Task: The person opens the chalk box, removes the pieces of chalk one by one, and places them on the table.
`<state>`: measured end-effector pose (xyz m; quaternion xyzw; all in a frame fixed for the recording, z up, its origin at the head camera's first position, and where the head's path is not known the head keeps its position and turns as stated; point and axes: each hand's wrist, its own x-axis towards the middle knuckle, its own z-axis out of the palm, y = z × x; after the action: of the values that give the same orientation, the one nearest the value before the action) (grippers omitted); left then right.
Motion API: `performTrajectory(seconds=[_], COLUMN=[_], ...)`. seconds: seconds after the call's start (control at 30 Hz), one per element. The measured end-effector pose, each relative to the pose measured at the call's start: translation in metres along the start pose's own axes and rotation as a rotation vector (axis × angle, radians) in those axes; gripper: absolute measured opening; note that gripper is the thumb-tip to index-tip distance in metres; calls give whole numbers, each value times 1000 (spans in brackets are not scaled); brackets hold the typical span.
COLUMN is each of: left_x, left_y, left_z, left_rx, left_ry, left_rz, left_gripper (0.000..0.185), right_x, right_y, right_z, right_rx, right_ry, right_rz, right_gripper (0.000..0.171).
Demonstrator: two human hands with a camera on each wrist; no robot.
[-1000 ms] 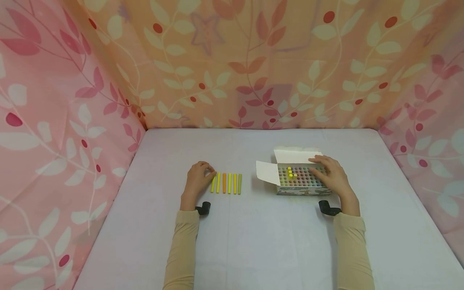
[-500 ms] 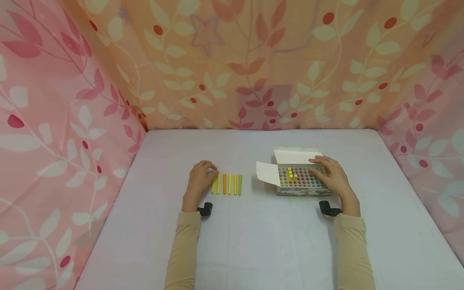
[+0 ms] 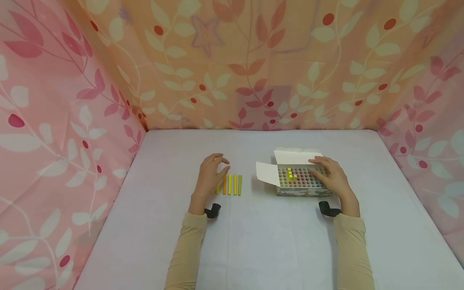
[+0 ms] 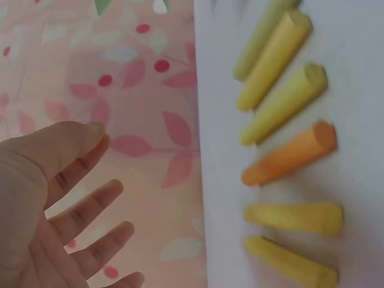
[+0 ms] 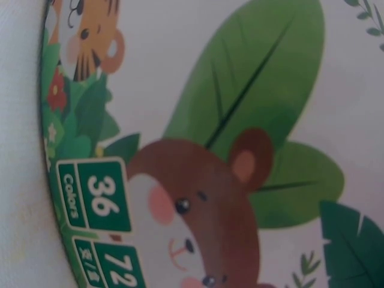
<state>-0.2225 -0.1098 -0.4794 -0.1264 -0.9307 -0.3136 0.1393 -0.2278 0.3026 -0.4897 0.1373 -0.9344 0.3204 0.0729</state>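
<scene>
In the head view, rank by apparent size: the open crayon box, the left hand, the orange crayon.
1. Open crayon box, flaps included.
2. Left hand, somewhat smaller; it lies at about the same distance, so this ranking is fair.
3. Orange crayon, clearly smallest.

We see yellow, orange and olive chalks [image 3: 232, 184] on a pale lilac table [image 3: 253, 241], a white-flapped box [image 3: 295, 177] printed with a brown bear, and pink-orange leaf-patterned curtains [image 3: 232, 60].
</scene>
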Motion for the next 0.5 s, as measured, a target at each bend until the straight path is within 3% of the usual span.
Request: performTrajectory(seconds=[0.2,0.5], left_x=[3,6], left_y=[25,53], left_z=[-1,11], left_rx=[-19,-46], left_ry=[46,56], left_rz=[89,209], left_gripper=[11,10], right_x=[0,-1], right_y=[-2,-2], right_z=[0,0], right_rx=[0,1], right_ry=[-3,-6], right_rz=[2,23], right_gripper=[38,38])
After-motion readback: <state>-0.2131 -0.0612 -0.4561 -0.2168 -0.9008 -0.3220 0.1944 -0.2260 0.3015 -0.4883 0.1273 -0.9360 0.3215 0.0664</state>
